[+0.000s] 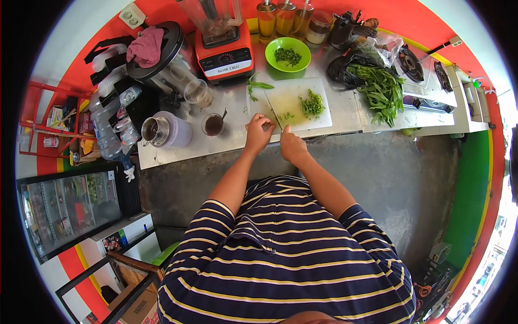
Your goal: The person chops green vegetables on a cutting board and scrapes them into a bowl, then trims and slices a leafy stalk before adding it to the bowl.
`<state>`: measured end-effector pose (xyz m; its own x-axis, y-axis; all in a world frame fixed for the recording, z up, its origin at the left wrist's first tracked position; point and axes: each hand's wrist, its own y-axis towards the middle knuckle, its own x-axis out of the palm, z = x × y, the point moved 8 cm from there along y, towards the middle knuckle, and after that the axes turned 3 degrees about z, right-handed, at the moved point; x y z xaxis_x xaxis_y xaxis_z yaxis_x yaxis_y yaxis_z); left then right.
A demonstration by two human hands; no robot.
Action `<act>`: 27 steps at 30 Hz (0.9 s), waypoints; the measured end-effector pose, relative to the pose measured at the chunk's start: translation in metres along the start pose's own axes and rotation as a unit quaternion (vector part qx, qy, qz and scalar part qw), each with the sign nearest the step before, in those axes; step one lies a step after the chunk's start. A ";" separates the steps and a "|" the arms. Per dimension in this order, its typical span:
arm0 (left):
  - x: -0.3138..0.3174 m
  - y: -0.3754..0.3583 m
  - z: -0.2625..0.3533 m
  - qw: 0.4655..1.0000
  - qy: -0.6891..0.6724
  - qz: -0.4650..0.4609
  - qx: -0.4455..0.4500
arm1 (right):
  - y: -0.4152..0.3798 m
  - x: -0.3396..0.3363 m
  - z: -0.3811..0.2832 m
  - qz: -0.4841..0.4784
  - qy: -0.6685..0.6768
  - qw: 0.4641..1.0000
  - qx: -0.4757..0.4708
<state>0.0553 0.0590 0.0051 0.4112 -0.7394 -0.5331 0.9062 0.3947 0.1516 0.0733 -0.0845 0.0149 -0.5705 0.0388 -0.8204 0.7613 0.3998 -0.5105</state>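
My right hand (293, 146) is closed around the handle of a knife (273, 109), whose thin blade points away across the white cutting board (322, 120). Beside it, at the board's near left edge, my left hand (260, 132) has its fingers curled together; whatever they hold, if anything, is hidden. A pile of chopped greens (312, 104) lies on the right part of the board, with a few green bits nearer the blade. Several uncut leaves (261, 85) lie at the far left corner. Behind the board, a lime-green bowl (271, 47) contains more chopped greens.
A red blender (224, 56) stands behind left. Left of the board are a glass of dark drink (212, 125) with a spoon, a clear cup (198, 94) and a metal-topped jug (167, 129). Leafy stems (382, 94) in a black bag lie right, before a stove (426, 103).
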 end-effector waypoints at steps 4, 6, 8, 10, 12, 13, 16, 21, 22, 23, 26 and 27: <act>-0.002 -0.002 0.005 1.000 0.017 0.003 0.015 | 0.009 -0.012 -0.003 0.041 0.015 0.999 -0.022; -0.005 -0.001 0.003 1.000 -0.020 0.000 0.002 | 0.011 -0.017 0.005 0.065 0.030 0.997 -0.022; -0.010 -0.004 0.003 1.000 -0.026 0.002 0.009 | 0.006 -0.021 0.022 0.087 0.075 0.993 0.004; -0.014 -0.006 0.003 0.998 -0.065 0.011 -0.003 | 0.002 -0.029 0.027 0.074 0.084 0.994 -0.010; -0.013 -0.002 -0.001 0.997 -0.082 0.011 -0.011 | 0.001 -0.033 0.033 0.061 0.085 0.994 -0.028; -0.011 -0.001 -0.005 0.995 -0.098 0.007 -0.022 | 0.001 -0.029 0.031 0.055 0.090 0.992 -0.068; -0.011 0.004 -0.015 0.992 -0.111 0.006 -0.062 | 0.003 -0.015 0.033 0.043 0.079 0.986 -0.137; -0.020 0.023 -0.016 0.996 -0.042 0.053 -0.062 | 0.009 -0.020 0.065 0.030 0.108 0.992 -0.064; -0.025 0.028 -0.017 0.995 -0.006 0.073 -0.072 | 0.010 -0.019 0.075 0.014 0.123 0.992 -0.025; -0.028 0.034 -0.019 0.994 -0.003 0.077 -0.071 | 0.011 -0.021 0.082 0.021 0.143 0.989 -0.014; -0.032 0.058 -0.028 0.990 0.062 0.123 -0.043 | 0.009 -0.029 0.096 0.073 0.110 0.991 0.020; -0.034 0.064 -0.031 0.987 0.075 0.127 -0.067 | 0.008 -0.031 0.099 0.089 0.116 0.989 0.025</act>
<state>0.0962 0.1267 0.0069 0.5954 -0.5213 -0.6113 0.7499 0.6337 0.1900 0.1272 -0.1737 0.0107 -0.4776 0.3165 -0.8196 0.8669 0.3217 -0.3809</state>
